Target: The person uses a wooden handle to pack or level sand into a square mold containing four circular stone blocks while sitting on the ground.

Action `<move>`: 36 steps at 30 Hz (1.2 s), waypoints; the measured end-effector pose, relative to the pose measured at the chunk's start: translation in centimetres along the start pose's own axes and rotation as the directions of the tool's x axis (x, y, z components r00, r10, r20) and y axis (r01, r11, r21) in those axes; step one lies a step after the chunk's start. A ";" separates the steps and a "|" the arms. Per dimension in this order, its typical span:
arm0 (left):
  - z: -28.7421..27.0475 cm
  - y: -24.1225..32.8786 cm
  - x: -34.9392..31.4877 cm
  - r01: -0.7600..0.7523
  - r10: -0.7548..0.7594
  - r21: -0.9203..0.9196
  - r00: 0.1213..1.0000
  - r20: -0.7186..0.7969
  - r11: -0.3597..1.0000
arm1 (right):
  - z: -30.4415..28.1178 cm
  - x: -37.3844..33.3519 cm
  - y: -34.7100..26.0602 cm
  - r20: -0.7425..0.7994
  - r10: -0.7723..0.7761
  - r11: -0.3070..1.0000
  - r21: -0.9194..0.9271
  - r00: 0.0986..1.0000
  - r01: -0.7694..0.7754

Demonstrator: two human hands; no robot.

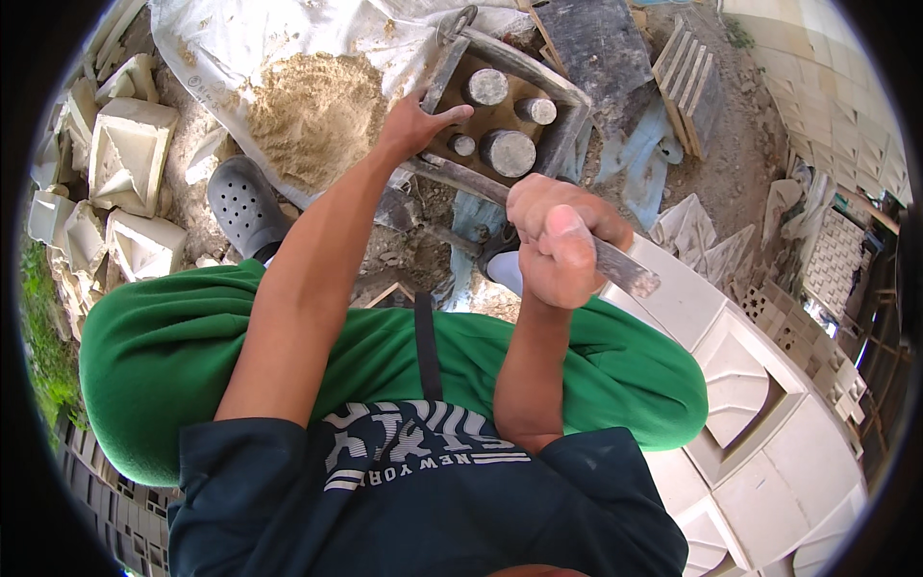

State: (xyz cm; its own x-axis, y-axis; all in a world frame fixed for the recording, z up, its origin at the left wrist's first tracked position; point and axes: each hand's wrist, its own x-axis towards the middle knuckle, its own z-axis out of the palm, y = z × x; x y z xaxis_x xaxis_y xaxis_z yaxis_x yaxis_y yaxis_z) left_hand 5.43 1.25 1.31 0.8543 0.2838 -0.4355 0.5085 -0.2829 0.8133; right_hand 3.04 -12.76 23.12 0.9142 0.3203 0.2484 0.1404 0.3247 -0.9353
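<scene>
In front of me a square grey mold box (567, 88) stands tilted in view, with several round pale-topped cylinders (508, 154) upright inside it. My left hand (415, 125) grips the box's left side, thumb stretched over the rim and the other fingers partly hidden. A long, worn bar (630, 269) runs along the box's near side and sticks out to the right. My right hand (567, 236) is closed around that bar near its outer end. Whether the bar is fixed to the box, I cannot tell.
Sand (317, 120) is heaped on a white sheet (207, 58) beyond my left foot. Pale cast blocks (132, 154) lie at the left. White molded panels (711, 327) stand by my right knee. A slatted wooden piece (687, 82) and a dark board (591, 48) lie at the back right.
</scene>
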 end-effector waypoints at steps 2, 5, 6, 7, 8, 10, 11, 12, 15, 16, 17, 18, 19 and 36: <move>-0.5 0.6 0.0 0.030 -0.028 -0.034 0.998 0.052 0.999 | 0.0 -0.1 -0.3 -0.092 -0.073 0.991 0.109 0.993 0.083; -0.2 0.2 0.2 0.049 -0.045 -0.046 0.996 0.078 0.998 | 1.0 -0.4 1.1 -0.166 -0.063 0.998 0.001 0.984 0.064; -0.2 -0.1 0.4 0.045 -0.044 -0.024 0.998 0.041 0.999 | 1.4 -0.4 1.5 -0.203 -0.038 0.994 -0.109 0.979 0.016; -0.1 -0.5 0.4 0.041 -0.041 -0.016 0.999 0.003 0.999 | 1.7 -0.3 1.4 -0.181 -0.045 0.993 -0.119 0.982 0.023; 0.0 -0.9 0.2 0.048 -0.048 -0.016 0.999 0.002 0.999 | 2.0 -0.3 0.9 -0.181 -0.037 0.993 -0.116 0.983 0.016; -0.3 0.2 -0.2 0.038 -0.034 -0.064 0.997 0.064 0.997 | 1.7 -0.3 -0.3 -0.166 -0.096 0.991 -0.112 0.981 0.078; -0.4 0.5 -0.2 0.042 -0.038 -0.063 0.997 0.066 0.997 | 1.5 -0.4 -0.4 -0.184 -0.127 0.990 -0.085 0.975 0.113; -0.4 0.7 -0.1 0.046 -0.041 -0.073 0.997 0.071 0.996 | 1.6 -0.5 -0.3 -0.187 -0.126 0.990 -0.086 0.974 0.111; -0.4 0.6 -0.3 0.031 -0.025 -0.096 0.998 0.062 0.995 | 2.1 -0.4 1.1 -0.220 -0.019 0.975 -0.220 0.975 -0.030; -0.6 0.4 -0.3 0.012 -0.007 -0.109 0.999 0.044 0.994 | 2.2 -0.3 0.7 -0.218 -0.021 0.976 -0.217 0.976 -0.028; -0.5 0.4 -0.2 0.010 -0.005 -0.108 0.999 0.041 0.994 | 2.2 -0.3 0.0 -0.187 -0.049 0.979 -0.206 0.981 0.009; -0.3 0.2 -0.2 0.028 -0.020 -0.116 0.998 0.065 0.993 | 2.1 -0.4 -0.6 -0.157 -0.070 0.981 -0.191 0.985 0.039; -0.2 0.1 -0.1 0.046 -0.035 -0.123 0.995 0.089 0.991 | 1.8 -0.8 -0.6 -0.160 -0.115 0.986 -0.139 0.980 0.093; 0.1 0.0 0.0 0.001 0.005 -0.097 0.998 0.064 0.995 | 1.3 -0.6 0.2 -0.253 -0.130 0.990 -0.076 0.959 0.115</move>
State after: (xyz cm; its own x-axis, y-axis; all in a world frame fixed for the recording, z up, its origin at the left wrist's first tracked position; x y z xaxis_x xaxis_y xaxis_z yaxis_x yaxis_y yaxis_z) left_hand 5.44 1.16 1.31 0.8622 0.2231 -0.4548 0.4963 -0.1923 0.8466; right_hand 2.03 -11.74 23.15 0.9542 0.0398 0.2965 0.2728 0.2905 -0.9171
